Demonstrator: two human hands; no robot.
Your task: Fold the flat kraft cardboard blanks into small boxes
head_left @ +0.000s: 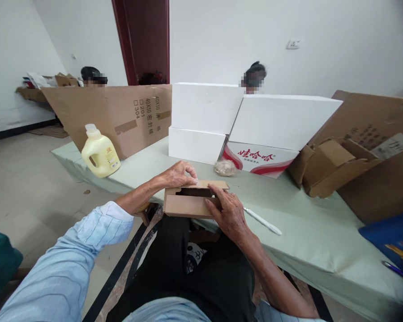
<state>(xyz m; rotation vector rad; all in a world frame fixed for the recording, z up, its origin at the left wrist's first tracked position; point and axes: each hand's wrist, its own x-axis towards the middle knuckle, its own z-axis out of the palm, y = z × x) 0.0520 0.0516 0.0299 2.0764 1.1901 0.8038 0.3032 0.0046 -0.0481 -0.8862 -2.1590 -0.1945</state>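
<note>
Head view: left hand (179,175) pinches the carton's (188,206) flap (203,184), right hand (229,209) clasps its end.

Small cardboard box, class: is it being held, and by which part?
The small cardboard box is held: left hand at its back flap, right hand across its right end, thumb on the front panel.

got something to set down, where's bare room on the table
Bare green cloth: between the slim white tool and blue item, and between the yellow jug and white boxes. Crowded: around left hand, right hand, small carton and torn cardboard.
</note>
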